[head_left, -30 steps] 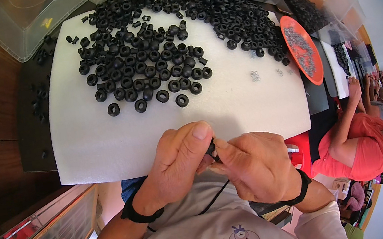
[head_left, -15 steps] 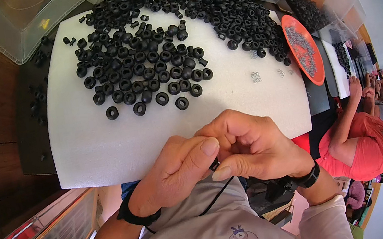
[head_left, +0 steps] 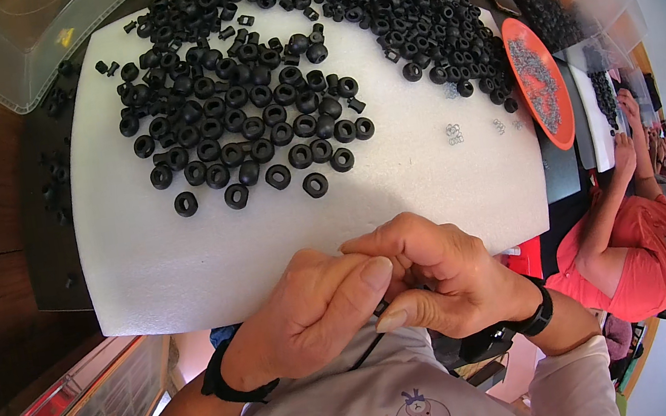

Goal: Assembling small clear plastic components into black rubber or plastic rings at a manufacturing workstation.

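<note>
My left hand (head_left: 314, 310) and my right hand (head_left: 451, 281) meet at the near edge of a white foam sheet (head_left: 435, 201). Both are closed, with fingertips pressed together and thumbs toward me. Only a sliver of something small and black (head_left: 381, 309) shows between the thumbs; the fingers hide the rest, so its kind cannot be told. Beyond the hands lie many round black cord-lock bodies (head_left: 278, 177) with holes through them, mixed with small spool-shaped black plungers (head_left: 356, 105). A few small metal springs (head_left: 455, 134) rest on the sheet to the right.
An orange plate (head_left: 564, 109) holding many springs stands at the right. Clear plastic bins (head_left: 1, 64) line the far side, some with black parts. A dense heap of black parts (head_left: 427, 30) covers the far right. A co-worker in a coral shirt (head_left: 632, 249) sits to the right.
My hands stay pressed together and appear slightly lower in the picture, with the right fingers curled a little differently. The view has shifted slightly. The co-worker's hands have moved apart.
</note>
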`<control>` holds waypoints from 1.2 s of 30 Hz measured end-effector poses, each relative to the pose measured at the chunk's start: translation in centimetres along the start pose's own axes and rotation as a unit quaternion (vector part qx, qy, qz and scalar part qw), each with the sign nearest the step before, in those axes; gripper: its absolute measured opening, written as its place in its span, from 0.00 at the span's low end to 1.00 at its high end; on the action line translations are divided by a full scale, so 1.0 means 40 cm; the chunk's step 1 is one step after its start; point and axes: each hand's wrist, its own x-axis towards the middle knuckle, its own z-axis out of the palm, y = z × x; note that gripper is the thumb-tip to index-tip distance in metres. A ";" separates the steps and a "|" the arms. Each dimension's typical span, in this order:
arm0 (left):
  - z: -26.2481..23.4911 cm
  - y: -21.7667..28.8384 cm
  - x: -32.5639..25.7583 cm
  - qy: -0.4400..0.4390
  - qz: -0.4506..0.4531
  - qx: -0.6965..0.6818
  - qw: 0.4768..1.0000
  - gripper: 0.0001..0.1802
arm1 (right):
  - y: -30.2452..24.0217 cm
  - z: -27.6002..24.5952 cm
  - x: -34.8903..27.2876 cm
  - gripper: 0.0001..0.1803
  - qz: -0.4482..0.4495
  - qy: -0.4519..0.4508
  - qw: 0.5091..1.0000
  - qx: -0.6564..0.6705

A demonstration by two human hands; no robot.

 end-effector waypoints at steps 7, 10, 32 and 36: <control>0.017 0.008 0.001 0.049 0.006 -0.010 0.999 0.21 | -0.017 -0.008 0.016 0.25 -0.026 -0.011 0.998 -0.061; 0.026 0.015 0.006 0.121 -0.089 -0.016 0.989 0.25 | -0.016 -0.002 0.014 0.27 -0.076 0.044 0.989 -0.122; 0.039 -0.018 -0.011 0.121 -0.016 -0.173 0.977 0.23 | -0.037 0.043 -0.026 0.06 -0.180 0.185 0.944 -0.205; 0.037 -0.028 -0.012 0.114 -0.001 -0.186 0.976 0.23 | -0.018 0.028 -0.029 0.06 -0.190 0.183 0.946 -0.188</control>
